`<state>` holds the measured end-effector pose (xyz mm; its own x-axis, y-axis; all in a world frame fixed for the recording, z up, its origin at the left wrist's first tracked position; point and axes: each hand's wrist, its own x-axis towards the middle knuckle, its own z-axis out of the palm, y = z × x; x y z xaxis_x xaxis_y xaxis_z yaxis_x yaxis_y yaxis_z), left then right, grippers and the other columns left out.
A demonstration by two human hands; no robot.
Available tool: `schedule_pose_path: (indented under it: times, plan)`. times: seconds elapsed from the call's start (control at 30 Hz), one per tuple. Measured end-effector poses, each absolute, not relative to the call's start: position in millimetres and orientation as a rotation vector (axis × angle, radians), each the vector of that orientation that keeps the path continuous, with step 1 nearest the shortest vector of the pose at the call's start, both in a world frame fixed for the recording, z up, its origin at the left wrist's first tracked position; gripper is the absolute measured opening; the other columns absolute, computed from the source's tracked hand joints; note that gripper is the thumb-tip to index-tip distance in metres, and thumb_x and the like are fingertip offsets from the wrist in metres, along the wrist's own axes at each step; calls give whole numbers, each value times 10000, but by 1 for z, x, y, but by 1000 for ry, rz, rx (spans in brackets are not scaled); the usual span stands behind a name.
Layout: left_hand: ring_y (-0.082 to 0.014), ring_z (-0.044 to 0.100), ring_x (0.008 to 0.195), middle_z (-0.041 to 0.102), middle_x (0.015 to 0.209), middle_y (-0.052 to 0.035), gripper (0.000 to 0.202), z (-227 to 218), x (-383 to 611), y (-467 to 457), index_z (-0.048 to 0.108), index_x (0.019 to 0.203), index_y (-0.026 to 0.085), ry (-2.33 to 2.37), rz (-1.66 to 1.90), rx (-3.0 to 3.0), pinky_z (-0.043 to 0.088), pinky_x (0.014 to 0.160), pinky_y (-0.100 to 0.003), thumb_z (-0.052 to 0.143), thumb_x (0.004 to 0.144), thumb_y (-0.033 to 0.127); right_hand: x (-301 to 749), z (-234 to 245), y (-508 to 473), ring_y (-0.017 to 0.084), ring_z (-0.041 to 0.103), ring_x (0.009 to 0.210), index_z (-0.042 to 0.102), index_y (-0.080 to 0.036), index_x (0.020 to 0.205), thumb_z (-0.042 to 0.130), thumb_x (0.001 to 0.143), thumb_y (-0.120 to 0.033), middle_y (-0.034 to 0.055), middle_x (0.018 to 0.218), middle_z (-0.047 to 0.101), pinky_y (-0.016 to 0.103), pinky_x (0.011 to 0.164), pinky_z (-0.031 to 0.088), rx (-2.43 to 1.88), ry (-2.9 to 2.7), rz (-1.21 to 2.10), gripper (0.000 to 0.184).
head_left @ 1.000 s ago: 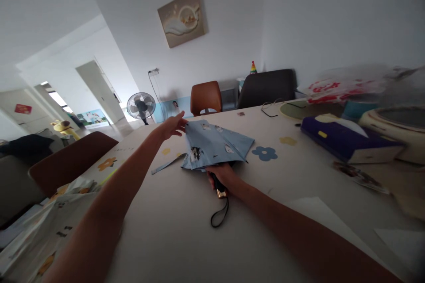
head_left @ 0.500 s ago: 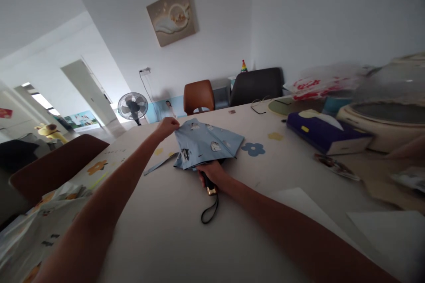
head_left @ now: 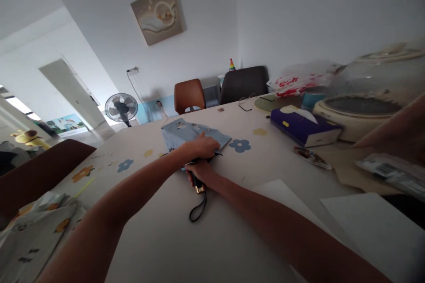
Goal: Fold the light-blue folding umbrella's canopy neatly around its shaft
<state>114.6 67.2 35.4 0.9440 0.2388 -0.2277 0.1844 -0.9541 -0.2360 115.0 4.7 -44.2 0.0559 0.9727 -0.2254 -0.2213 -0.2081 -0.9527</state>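
A light blue folding umbrella with small printed figures lies partly folded over the table, its canopy loose and pointing away from me. My right hand is closed around its black handle, just below the canopy. From the handle's gold-coloured end a black wrist loop hangs onto the tabletop. My left hand crosses over the canopy, its fingers curled on the fabric near the right edge. Those fingertips are partly hidden, and the left forearm covers some of the canopy.
On the white table, a purple tissue box, eyeglasses, white paper sheets and a large clear-lidded container lie to the right. A patterned cloth is at the left. Chairs and a fan stand beyond.
My left hand has left the canopy's far left corner and moved right and nearer, onto its right edge. My right hand still grips the handle. The view has shifted slightly right.
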Motion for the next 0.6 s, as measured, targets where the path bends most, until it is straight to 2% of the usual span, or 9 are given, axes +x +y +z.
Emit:
schedule_pose_path:
  times: [0.1, 0.3, 0.4, 0.6]
  plan:
    - [-206, 577, 893, 666, 861, -58, 266, 42, 95, 73, 647, 857, 204, -265, 230, -2909, 260, 984, -418, 455, 705, 99, 114, -44, 6, 110, 429, 297, 448, -196, 478, 520, 700, -91, -32, 340, 459, 211, 304, 366, -1216, -874, 1394, 256]
    - [-173, 526, 1059, 635, 1060, -45, 337, 40, 49, 72, 611, 945, 216, -269, -36, -2974, 196, 1038, -399, 401, 742, 49, 115, -38, 1, 100, 431, 302, 444, -194, 499, 515, 725, -130, -36, 358, 475, 202, 311, 350, -1158, -896, 1424, 245]
    - [-174, 503, 1101, 616, 1114, -48, 336, 34, 37, 72, 589, 983, 215, -257, -74, -2968, 217, 1032, -388, 404, 755, 51, 117, -40, -1, 102, 448, 316, 487, -181, 524, 535, 719, -168, -33, 389, 498, 206, 318, 357, -1115, -938, 1459, 202]
    - [-192, 519, 1067, 622, 1074, -74, 304, 34, 31, 76, 567, 1020, 180, -274, -177, -2921, 308, 980, -374, 424, 775, 70, 119, -44, 3, 105, 483, 367, 525, -154, 604, 589, 656, -183, -18, 473, 542, 220, 343, 398, -959, -838, 1420, 87]
